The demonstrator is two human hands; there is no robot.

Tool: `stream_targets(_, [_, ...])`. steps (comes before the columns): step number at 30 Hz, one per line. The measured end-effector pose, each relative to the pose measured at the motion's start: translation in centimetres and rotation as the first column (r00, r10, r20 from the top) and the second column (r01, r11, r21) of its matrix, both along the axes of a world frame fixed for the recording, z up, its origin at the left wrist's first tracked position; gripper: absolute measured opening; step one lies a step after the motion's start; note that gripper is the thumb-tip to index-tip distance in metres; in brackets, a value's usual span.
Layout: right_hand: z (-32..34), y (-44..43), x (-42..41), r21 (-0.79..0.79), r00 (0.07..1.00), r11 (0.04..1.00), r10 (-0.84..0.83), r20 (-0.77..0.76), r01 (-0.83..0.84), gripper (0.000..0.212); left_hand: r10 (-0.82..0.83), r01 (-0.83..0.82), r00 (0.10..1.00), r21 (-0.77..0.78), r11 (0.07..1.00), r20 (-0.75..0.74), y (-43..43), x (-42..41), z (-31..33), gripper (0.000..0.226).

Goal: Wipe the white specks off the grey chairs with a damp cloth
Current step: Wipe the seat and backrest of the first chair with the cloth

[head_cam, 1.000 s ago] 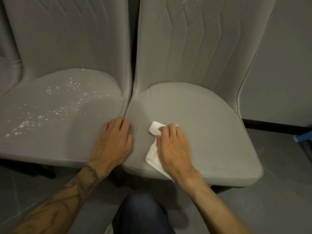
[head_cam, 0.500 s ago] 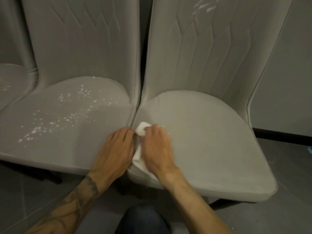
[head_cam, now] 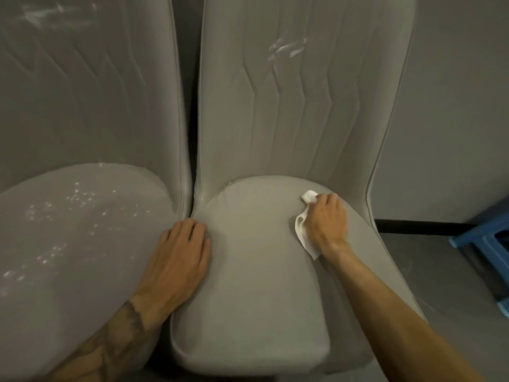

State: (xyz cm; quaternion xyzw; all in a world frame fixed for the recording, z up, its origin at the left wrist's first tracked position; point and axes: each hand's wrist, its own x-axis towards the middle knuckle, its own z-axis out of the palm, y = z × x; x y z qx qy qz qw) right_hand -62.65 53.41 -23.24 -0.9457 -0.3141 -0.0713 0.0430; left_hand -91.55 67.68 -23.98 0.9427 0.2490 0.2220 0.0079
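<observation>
Right hand (head_cam: 326,223) now sits mid-right on the right seat (head_cam: 248,285), no longer beside the flat left hand (head_cam: 179,252), fingers (head_cam: 327,201) gripping the cloth (head_cam: 301,232); nearest specks (head_cam: 286,49) lie straight up-frame on its backrest (head_cam: 275,119).

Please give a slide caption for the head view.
Right hand holds a white cloth on the right chair seat; left hand rests flat; left seat shows white specks.

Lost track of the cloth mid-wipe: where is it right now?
In the head view, the white cloth lies on the right chair's seat, toward its back right, gripped under the right hand.
</observation>
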Motion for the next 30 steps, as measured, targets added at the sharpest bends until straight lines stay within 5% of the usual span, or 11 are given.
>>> stream_targets(5, [-0.1,5.7,2.6,0.025,0.991,0.991,-0.133,-0.010,0.133,0.048,0.020,-0.020,1.000,0.004,1.000,0.010,0.3,1.1,-0.7,0.015])
stream_targets(9, [-0.2,8.8,2.5,-0.084,0.970,0.969,0.239,0.051,-0.234,0.050,0.036,-0.036,0.999,-0.020,0.999,0.009,0.5,1.1,-1.2,0.019])
stream_targets(15, [0.1,7.4,3.3,-0.065,0.993,0.993,0.099,0.070,-0.095,0.046,0.053,-0.052,0.999,-0.049,0.997,0.002,0.8,1.4,-1.1,0.024])
stream_targets(21, [-1.1,13.3,-2.7,0.057,0.872,0.871,0.489,-0.004,-0.488,0.036,0.057,-0.057,0.998,-0.061,0.997,0.003,0.7,1.5,-1.3,0.029])
stream_targets(26, [-0.5,14.3,-3.4,0.064,0.920,0.918,0.391,0.023,-0.392,0.042,0.066,-0.068,0.998,-0.079,0.995,-0.018,0.5,1.3,-1.4,0.030])
stream_targets(30, [-1.4,13.8,-8.4,0.178,0.812,0.803,0.583,-0.037,-0.569,0.029,0.059,-0.061,0.998,-0.088,0.994,-0.023,0.5,1.2,-1.5,0.030])
